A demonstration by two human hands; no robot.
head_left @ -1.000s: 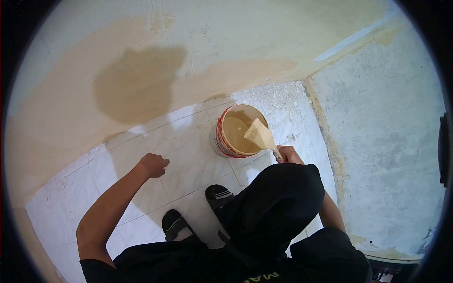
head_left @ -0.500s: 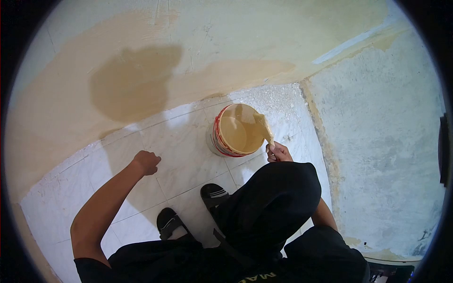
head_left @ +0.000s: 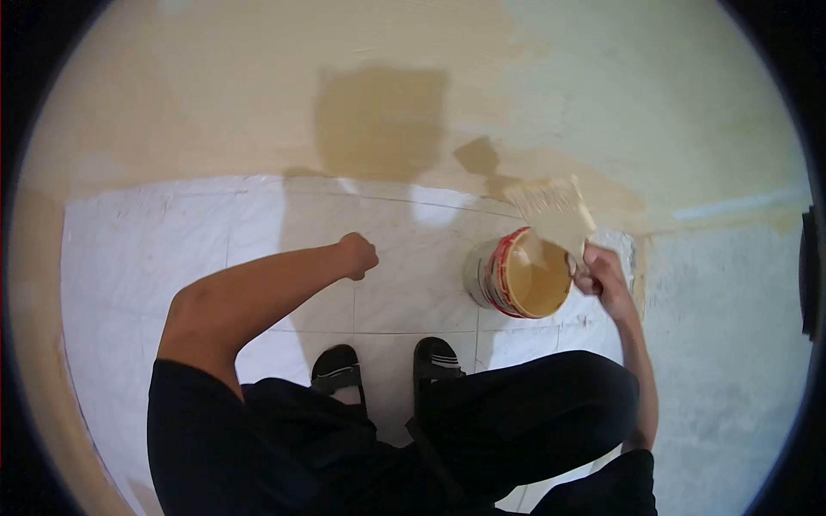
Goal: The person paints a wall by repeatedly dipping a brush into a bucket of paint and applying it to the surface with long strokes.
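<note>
My right hand (head_left: 602, 277) is closed round the handle of a wide paintbrush (head_left: 551, 205), whose bristles are coated in cream paint. The brush is raised above the far rim of the paint bucket (head_left: 495, 273), its bristles pointing up and left toward the wall. Cream-yellow paint (head_left: 542, 279) lies inside this bucket, which has a red-marked rim and stands on the floor. Over the floor to the left, my left hand (head_left: 359, 256) is curled into a fist. Nothing shows in it, and it touches nothing.
A wall (head_left: 258, 95) rises ahead, partly coated in beige, with shadows on it. Bare grey wall (head_left: 731, 344) stands at the right. The floor has white marble-look tiles (head_left: 413, 301). My sandalled feet (head_left: 437, 359) rest below the bucket.
The brush has come up out of the bucket's mouth and swung toward the wall, its broad side now showing. My view has turned, shifting the bucket rightward. My left hand stays a fist.
</note>
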